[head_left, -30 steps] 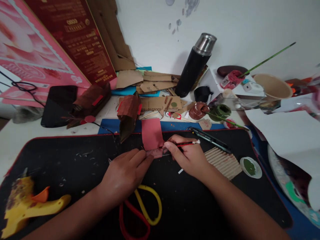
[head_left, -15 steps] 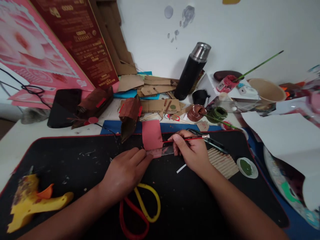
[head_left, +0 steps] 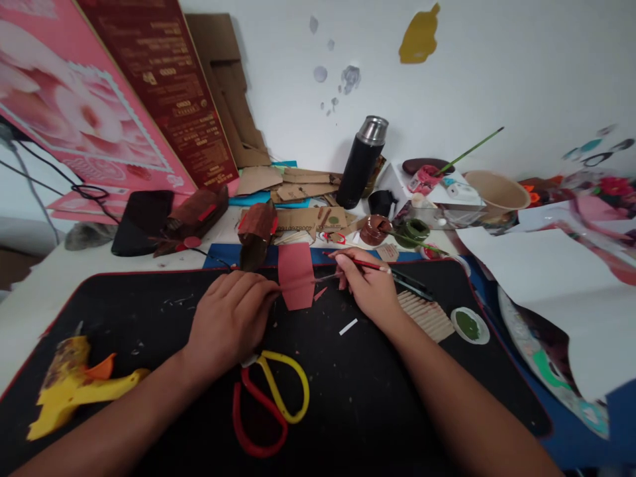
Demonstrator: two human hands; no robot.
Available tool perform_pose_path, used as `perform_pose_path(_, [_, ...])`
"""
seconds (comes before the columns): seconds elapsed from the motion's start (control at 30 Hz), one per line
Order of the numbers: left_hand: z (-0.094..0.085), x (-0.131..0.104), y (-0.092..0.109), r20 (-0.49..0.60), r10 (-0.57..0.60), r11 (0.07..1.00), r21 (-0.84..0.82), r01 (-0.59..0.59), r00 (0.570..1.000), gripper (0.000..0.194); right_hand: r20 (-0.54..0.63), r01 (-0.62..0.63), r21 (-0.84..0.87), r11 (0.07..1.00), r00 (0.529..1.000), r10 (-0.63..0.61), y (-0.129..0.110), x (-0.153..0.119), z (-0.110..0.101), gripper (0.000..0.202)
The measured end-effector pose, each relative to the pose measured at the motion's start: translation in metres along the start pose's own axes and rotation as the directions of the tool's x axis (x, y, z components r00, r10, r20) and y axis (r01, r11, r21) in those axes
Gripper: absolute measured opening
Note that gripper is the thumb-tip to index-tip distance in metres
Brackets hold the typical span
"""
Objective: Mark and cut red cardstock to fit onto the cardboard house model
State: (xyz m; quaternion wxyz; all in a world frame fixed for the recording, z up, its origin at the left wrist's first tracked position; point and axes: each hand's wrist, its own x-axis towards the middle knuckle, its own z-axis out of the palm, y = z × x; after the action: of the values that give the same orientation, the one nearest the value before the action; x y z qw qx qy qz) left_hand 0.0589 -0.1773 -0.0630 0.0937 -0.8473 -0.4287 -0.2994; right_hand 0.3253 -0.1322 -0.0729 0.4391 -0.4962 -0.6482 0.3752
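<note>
A red-pink paper piece (head_left: 297, 291) lies on the black mat, between my hands. Across it runs a thin clear ruler (head_left: 322, 279), seen nearly edge-on. My left hand (head_left: 233, 315) pinches the ruler's left end. My right hand (head_left: 368, 281) has its fingers closed round a red pencil (head_left: 362, 264) and is also at the ruler's right end. Scissors (head_left: 271, 397) with one red and one yellow handle lie below my left hand, their blades partly hidden. A small pink scrap (head_left: 320, 293) and a white strip (head_left: 348, 326) rest on the mat.
A yellow glue gun (head_left: 74, 384) lies at the left. Corrugated card (head_left: 424, 315) and a dish of green paint (head_left: 470, 325) are right of my right hand. Behind stand paint jars (head_left: 376, 230), a black flask (head_left: 362, 162) and a phone (head_left: 142, 222).
The ruler, lying flat over the paper before, is now tilted nearly edge-on. The paper's lower end and the small scrap have come into view. The camera view has shifted.
</note>
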Motion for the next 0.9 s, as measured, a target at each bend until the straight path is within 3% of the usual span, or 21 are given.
perform_pose_path(0.2, [-0.004,-0.005,-0.014,0.051,-0.222,0.974,-0.044,0.224,0.974,0.017,0.076,0.255,-0.239,0.937,0.967,-0.244,0.007,-0.002,0.000,0.022])
perform_pose_path(0.37, [-0.015,-0.002,-0.023,0.106,-0.315,0.937,-0.122,0.326,0.943,0.025,0.121,0.309,-0.265,0.913,0.951,-0.286,0.014,0.000,0.000,0.020])
perform_pose_path(0.43, [-0.018,0.000,-0.024,0.190,-0.239,0.940,-0.202,0.276,0.952,0.030,0.103,0.287,-0.224,0.931,0.957,-0.270,0.014,0.001,0.000,0.019])
perform_pose_path(0.5, [-0.020,0.000,-0.021,0.267,-0.084,0.942,-0.292,0.164,0.960,0.033,0.077,0.205,-0.123,0.971,0.977,-0.197,0.012,0.001,0.001,0.023])
perform_pose_path(0.63, [-0.015,-0.004,-0.009,0.250,0.155,0.934,-0.353,-0.059,0.956,0.028,0.097,-0.030,0.189,0.981,0.995,0.012,0.002,-0.002,0.006,0.047])
perform_pose_path(0.77, [-0.005,-0.010,-0.001,0.168,0.197,0.947,-0.289,-0.143,0.966,0.025,0.146,-0.166,0.338,0.926,0.982,0.122,-0.004,-0.006,0.013,0.060])
perform_pose_path(0.9, [0.001,-0.015,-0.002,0.175,0.202,0.946,-0.289,-0.146,0.964,0.025,0.214,-0.247,0.335,0.909,0.960,0.182,-0.003,-0.008,0.018,0.061])
